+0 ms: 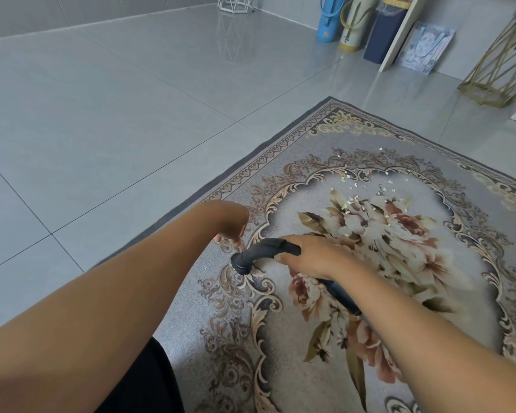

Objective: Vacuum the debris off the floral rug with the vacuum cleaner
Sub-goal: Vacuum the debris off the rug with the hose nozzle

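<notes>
Right hand (306, 257) grips the dark curved vacuum nozzle (259, 252); left hand (231, 226), curl unclear, touches the grey floral rug (295, 383) beside. Pale crumbs (350, 200) beyond risk scattering if swept fast.

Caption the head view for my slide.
Right hand grips the dark vacuum nozzle, brush tip down on the floral rug, left hand beside it, pale debris scattered farther on.

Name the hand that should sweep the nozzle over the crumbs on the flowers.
Right. The right hand grips the vacuum nozzle, and the debris lies farther along the floral rug on that side. The left hand reaches down beside the brush head, off the nozzle.
</notes>
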Action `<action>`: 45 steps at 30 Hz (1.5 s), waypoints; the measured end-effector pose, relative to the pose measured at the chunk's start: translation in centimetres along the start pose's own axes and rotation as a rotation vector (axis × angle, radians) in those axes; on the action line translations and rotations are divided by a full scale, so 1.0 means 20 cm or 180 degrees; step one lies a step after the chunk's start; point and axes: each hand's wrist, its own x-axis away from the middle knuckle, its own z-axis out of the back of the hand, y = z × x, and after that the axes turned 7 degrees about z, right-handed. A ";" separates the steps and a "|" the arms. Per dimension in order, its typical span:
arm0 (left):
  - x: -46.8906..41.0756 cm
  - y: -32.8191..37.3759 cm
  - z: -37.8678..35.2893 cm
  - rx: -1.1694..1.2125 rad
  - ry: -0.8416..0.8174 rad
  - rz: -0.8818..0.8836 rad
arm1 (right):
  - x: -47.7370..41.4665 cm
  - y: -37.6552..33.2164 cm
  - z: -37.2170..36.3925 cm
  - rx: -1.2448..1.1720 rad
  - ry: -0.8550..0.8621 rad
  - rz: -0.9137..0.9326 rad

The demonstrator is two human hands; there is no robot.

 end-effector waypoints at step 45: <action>-0.01 -0.15 -0.02 -0.0088 0.0138 0.0385 | 0.00 0.19 0.06 -0.0054 0.0055 -0.0139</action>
